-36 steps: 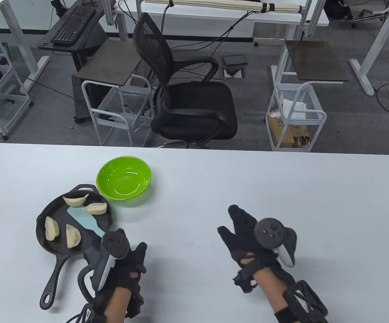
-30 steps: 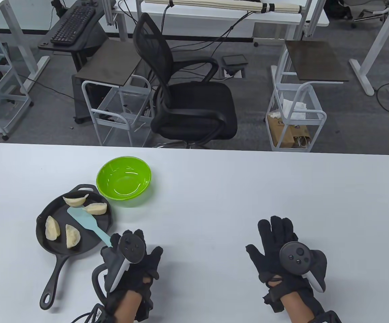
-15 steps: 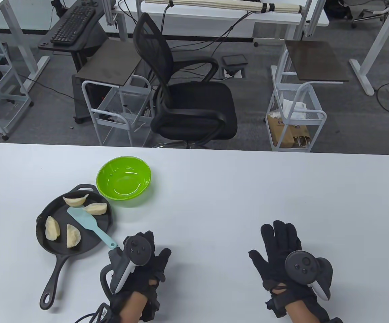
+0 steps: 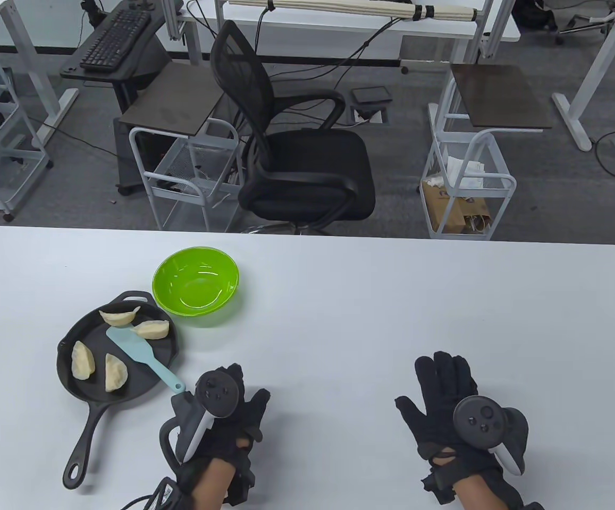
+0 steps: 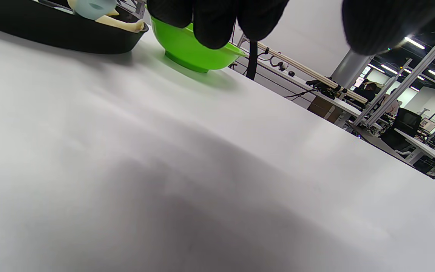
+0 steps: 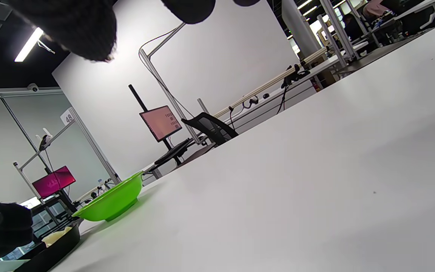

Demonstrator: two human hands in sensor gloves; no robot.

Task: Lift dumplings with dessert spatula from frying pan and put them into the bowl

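A black frying pan (image 4: 70,382) at the table's left holds several pale dumplings (image 4: 82,360). A pale blue spatula (image 4: 129,344) lies with its blade in the pan and its handle over the right rim. Behind the pan stands the empty green bowl (image 4: 195,281). My left hand (image 4: 238,393) lies flat on the table just right of the handle's end, holding nothing. My right hand (image 4: 429,388) rests flat and open far to the right. In the left wrist view my fingers (image 5: 217,19) hang before the bowl (image 5: 195,53) and pan (image 5: 51,30).
The white table (image 4: 371,297) stretches wide between and beyond my hands. Off its far edge stand a black office chair (image 4: 296,159) and wire carts (image 4: 466,180). The right wrist view shows the bowl (image 6: 111,200) and the pan's rim (image 6: 55,245) far to the left.
My left hand slid back and right, uncovering the spatula's handle. My right hand moved right and toward me and flattened. Both have barely moved in the last half second.
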